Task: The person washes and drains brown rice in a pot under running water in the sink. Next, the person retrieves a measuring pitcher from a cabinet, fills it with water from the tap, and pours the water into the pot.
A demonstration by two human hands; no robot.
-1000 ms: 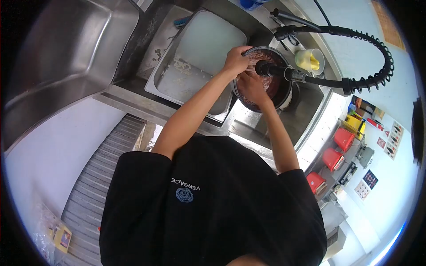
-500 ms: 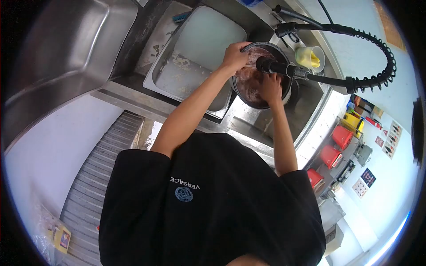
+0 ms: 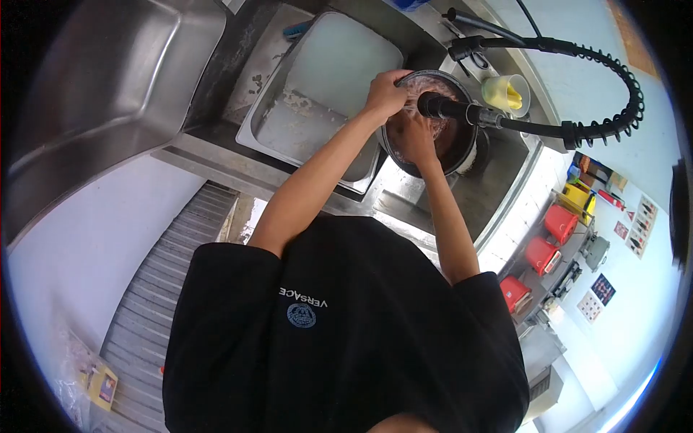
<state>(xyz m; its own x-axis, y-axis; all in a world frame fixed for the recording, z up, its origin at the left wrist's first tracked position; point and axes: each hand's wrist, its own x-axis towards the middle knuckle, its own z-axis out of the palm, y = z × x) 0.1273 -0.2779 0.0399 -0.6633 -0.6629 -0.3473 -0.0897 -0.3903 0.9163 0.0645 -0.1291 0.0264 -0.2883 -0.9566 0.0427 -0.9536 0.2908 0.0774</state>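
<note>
A dark round pot [image 3: 463, 141] sits over the sink with reddish-brown, splashing water [image 3: 439, 86] in it. My left hand [image 3: 388, 94] is closed on its left rim, thumb and fingers gripping the edge. Inside the pot is my right hand [image 3: 417, 138], lowered into the water; its fingertips are hidden by the water and the faucet. Just above the pot hangs the black spray nozzle [image 3: 438, 107], with water running from it near my hands.
Left of the pot, a large metal pan [image 3: 249, 137] holds cloudy water and food scraps. A blue brush [image 3: 296, 30] lies behind it. A plastic jug [image 3: 505, 94] with something yellow stands at the right, near the coiled hose [image 3: 635, 108]. Red buckets [image 3: 541, 256] stand farther right.
My right hand has moved left inside the pot, toward my left hand. My left hand keeps its grip on the rim.
</note>
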